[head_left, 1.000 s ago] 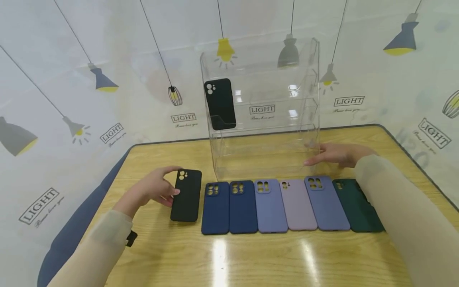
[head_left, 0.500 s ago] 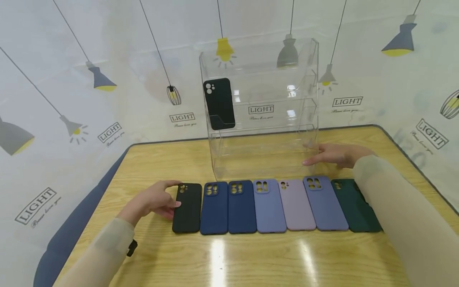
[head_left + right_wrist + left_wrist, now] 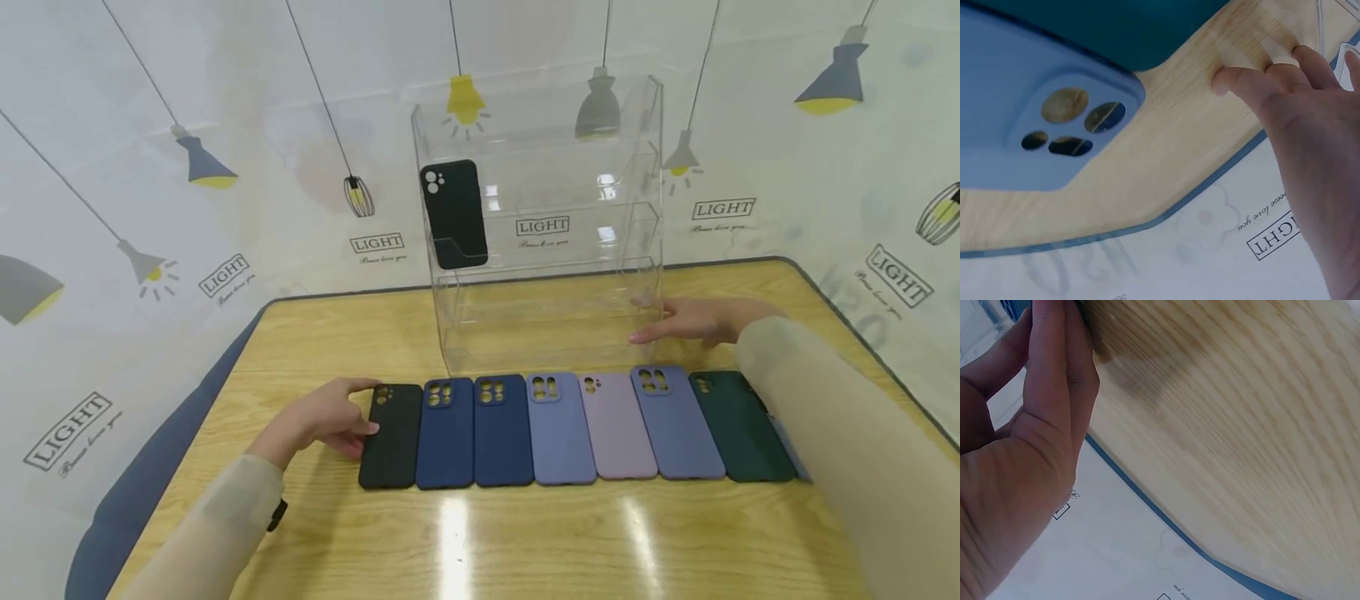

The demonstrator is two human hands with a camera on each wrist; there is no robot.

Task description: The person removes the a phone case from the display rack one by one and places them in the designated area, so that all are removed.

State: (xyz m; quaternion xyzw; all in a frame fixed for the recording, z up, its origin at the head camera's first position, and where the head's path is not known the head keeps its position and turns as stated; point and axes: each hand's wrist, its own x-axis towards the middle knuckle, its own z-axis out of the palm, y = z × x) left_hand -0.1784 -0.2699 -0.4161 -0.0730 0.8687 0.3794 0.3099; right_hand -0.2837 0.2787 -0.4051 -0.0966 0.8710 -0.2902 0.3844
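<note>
In the head view, a black phone case (image 3: 392,437) lies at the left end of a row of cases on the table. My left hand (image 3: 330,417) pinches its left edge. The left wrist view shows that hand's fingers (image 3: 1050,369), but the case is almost entirely out of frame. My right hand (image 3: 705,321) touches the lower right side of a clear tiered display rack (image 3: 547,308), fingers fairly straight. Faint reflections appear beyond its fingertips (image 3: 1229,80) in the right wrist view. Another black phone case (image 3: 456,217) stands upright at the rack's left, on a middle tier.
Rightward along the row lie two navy cases (image 3: 503,433), a lavender case (image 3: 562,433), a pink case (image 3: 618,433), a blue-violet case (image 3: 684,429) and a dark green case (image 3: 742,429). A light blue case (image 3: 1041,144) is partly under my right sleeve. Printed walls surround the table.
My left hand has lowered the black phone case towards me, from tilted to flat beside the navy one. Over the last half second it stays put. The right hand keeps its place at the rack.
</note>
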